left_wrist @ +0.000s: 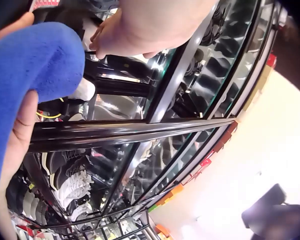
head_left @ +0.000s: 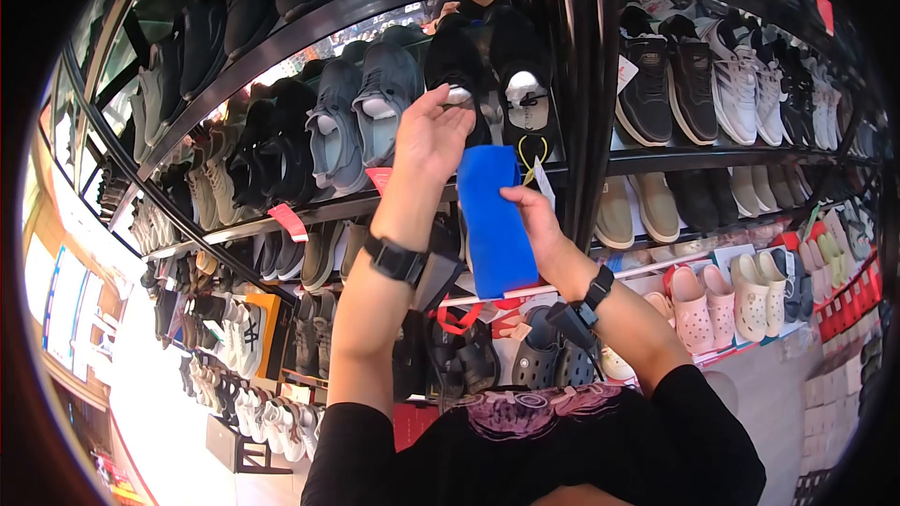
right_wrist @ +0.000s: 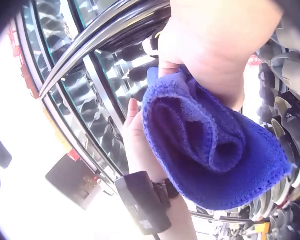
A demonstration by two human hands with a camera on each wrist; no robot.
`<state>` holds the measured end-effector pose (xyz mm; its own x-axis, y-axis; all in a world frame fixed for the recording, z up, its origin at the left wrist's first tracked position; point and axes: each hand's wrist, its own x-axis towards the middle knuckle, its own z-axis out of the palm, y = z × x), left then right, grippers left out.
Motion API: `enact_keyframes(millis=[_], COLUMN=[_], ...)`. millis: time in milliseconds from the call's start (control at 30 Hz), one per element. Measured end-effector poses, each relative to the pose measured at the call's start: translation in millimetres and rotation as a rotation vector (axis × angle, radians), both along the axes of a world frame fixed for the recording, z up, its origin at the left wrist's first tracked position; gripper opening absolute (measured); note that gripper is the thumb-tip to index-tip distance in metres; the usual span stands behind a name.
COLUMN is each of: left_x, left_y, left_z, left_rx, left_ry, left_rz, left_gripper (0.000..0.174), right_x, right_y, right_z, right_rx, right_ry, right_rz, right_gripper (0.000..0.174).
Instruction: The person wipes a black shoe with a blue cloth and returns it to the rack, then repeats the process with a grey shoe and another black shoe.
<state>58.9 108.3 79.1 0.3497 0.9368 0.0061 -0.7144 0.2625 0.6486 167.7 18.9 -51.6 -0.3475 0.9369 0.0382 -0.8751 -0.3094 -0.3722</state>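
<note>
My right hand (head_left: 544, 230) holds a folded blue cloth (head_left: 497, 225), its thumb on the face of it and the other fingers hidden behind. Seen from the right wrist, the cloth (right_wrist: 215, 175) hangs in loose rolled folds with a stitched edge. My left hand (head_left: 436, 136) is raised beside the top of the cloth, palm showing and fingers loosely bent, nothing in them. Its fingertips overlap a black shoe (head_left: 454, 61) on the shelf. A second black shoe (head_left: 523, 66) stands to the right of that one, with white stuffing inside and a yellow tag loop (head_left: 534, 155) below.
Grey shoes (head_left: 384, 84) stand left of the black pair on the shelf. A black upright post (head_left: 586, 84) rises to the right, with dark and white sneakers (head_left: 736, 80) beyond it. Lower down are pink clogs (head_left: 703, 305) and grey clogs (head_left: 537, 351). Red price tags (head_left: 289, 222) hang from shelf edges.
</note>
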Motion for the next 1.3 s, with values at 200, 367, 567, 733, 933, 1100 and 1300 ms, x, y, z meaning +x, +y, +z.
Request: enact_keyframes(millis=[200, 367, 567, 733, 933, 1100, 1300], left_x=[-66, -98, -88, -71, -67, -83, -111], left_y=[28, 70, 81, 89, 85, 69, 23], left_z=[10, 3, 1, -4, -6, -10, -3], left_rx=[0.074, -0.071, -0.139, 0.014, -0.133, -0.092, -0.067], left_ry=[-0.23, -0.219, -0.096, -0.151, -0.251, -0.279, -0.418], left_rz=[0.089, 0.079, -0.024, -0.002, 0.091, 0.093, 0.068], left_gripper=[0.078, 0.095, 0.105, 0.099, 0.094, 0.088, 0.057], right_x=[-32, -58, -83, -91, -85, -85, -73], right_y=[-7, 17, 45, 57, 60, 49, 22], right_z=[10, 28, 37, 40, 35, 32, 24], right_rx=[-0.025, 0.092, 0.1, 0.147, 0.096, 0.193, 0.24], right_ry=[-0.151, -0.204, -0.233, -0.262, -0.278, -0.317, -0.315], right_rz=[-0.006, -0.086, -0.196, -0.296, -0.273, -0.245, -0.239], right_gripper=[0.034, 0.041, 0.038, 0.036, 0.037, 0.044, 0.046])
